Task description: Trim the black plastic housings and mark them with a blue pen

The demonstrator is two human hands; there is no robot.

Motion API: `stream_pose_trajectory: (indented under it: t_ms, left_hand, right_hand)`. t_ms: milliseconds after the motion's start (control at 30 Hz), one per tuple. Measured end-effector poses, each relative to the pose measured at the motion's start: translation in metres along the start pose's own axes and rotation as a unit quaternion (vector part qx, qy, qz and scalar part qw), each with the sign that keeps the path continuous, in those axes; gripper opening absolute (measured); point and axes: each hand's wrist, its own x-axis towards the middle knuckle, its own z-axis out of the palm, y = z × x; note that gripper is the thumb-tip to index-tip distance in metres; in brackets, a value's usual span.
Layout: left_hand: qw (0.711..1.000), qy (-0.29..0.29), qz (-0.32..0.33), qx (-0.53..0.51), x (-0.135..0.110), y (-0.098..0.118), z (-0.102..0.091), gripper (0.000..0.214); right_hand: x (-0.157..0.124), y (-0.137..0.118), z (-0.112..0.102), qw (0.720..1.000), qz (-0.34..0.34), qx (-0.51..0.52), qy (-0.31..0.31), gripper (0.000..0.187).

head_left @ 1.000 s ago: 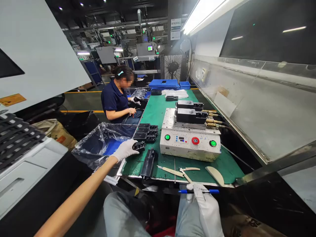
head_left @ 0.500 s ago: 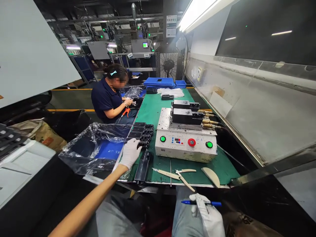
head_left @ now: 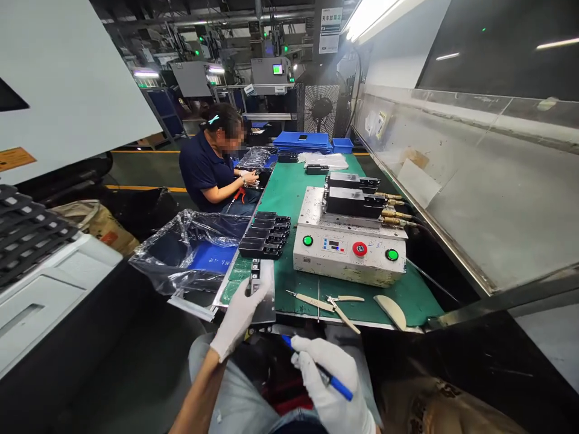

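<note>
My left hand [head_left: 239, 318], in a white glove, is closed on a long black plastic housing [head_left: 268, 292] at the near edge of the green table. Its far end has connector-like slots, and my thumb lies across its top. In my right hand [head_left: 337, 377], also gloved, is a blue pen [head_left: 340, 387], its blue tip pointing up and left toward the near end of the housing. Just beyond my left hand lies a row of several similar black housings [head_left: 259, 234].
A white machine [head_left: 348, 259] with green buttons carries two black housings [head_left: 350, 202]. Side cutters [head_left: 346, 299] and a knife [head_left: 312, 301] lie before it, beside a beige half-round piece [head_left: 389, 312]. A plastic-lined blue bin [head_left: 205, 256] stands left. A co-worker [head_left: 212, 163] sits beyond it.
My left hand has come back from the row of housings to the one at the near edge and grips it. My right hand has moved left and up with the pen.
</note>
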Motion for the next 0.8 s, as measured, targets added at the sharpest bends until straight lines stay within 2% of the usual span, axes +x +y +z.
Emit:
stream_pose_trajectory:
  t_ms: [67,167,333,433,567,667,800]
  left_hand:
    - [0.997,0.024,0.001,-0.073,-0.011,0.001,-0.005,0.05]
    - [0.988,0.054,-0.004,-0.146,-0.021,0.003,-0.006,0.054]
    - [0.978,0.047,-0.012,-0.202,-0.029,0.011,-0.005,0.048]
    - [0.975,0.053,-0.012,-0.216,-0.028,0.014,-0.003,0.047]
    - [0.974,0.055,0.012,-0.218,-0.024,0.012,0.001,0.052]
    - [0.977,0.071,0.013,-0.201,-0.024,0.008,0.004,0.055]
    - [0.976,0.077,-0.005,-0.203,-0.026,0.004,0.008,0.061]
  right_hand:
    - [-0.006,0.002,0.004,0.999,-0.028,-0.014,-0.019,0.032]
    - [-0.011,0.009,0.012,0.998,-0.027,-0.032,-0.041,0.032]
    - [-0.017,0.017,0.018,0.997,-0.008,-0.03,-0.072,0.033]
    - [-0.017,0.015,0.016,0.996,-0.005,-0.031,-0.084,0.031]
    - [-0.009,0.002,0.013,0.998,-0.027,-0.026,-0.055,0.029]
    - [-0.002,-0.003,0.019,0.998,-0.045,-0.023,-0.049,0.029]
    - [-0.004,0.003,0.032,0.996,-0.048,-0.022,-0.07,0.031]
